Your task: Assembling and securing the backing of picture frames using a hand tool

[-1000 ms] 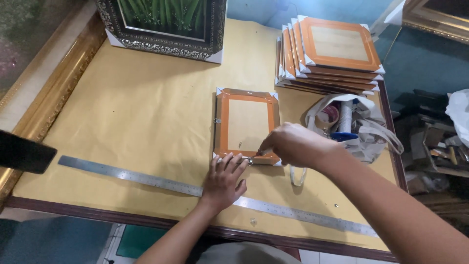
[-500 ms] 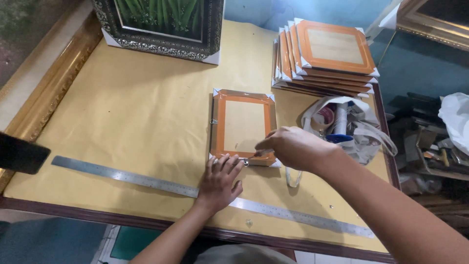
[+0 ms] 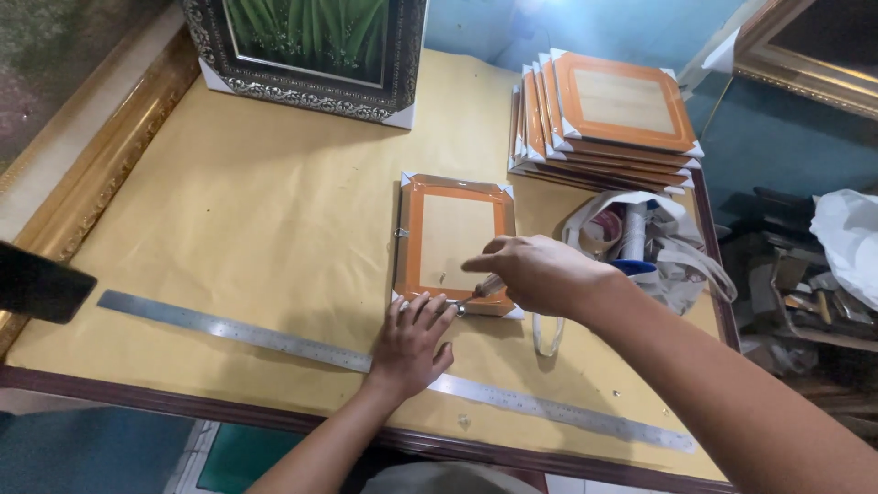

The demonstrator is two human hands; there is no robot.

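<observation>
A small orange picture frame [image 3: 455, 240] lies flat on the brown paper that covers the table [image 3: 238, 238]. My left hand [image 3: 412, 343] rests open on the paper, fingertips touching the frame's near edge. My right hand [image 3: 535, 272] grips a small screwdriver [image 3: 477, 293] whose tip meets the frame's near edge, just beside my left fingertips. White protectors cap the frame's corners.
A long steel ruler [image 3: 274, 340] lies across the table's front. A stack of several orange frames [image 3: 608, 119] sits at the back right, a dark ornate framed picture [image 3: 311, 50] at the back. A white bag of supplies [image 3: 640, 242] lies right of my hand. A gilt frame [image 3: 87, 183] lines the left edge.
Both hands stay at the frame's near edge; my right hand has shifted very slightly. The view has tilted a little.
</observation>
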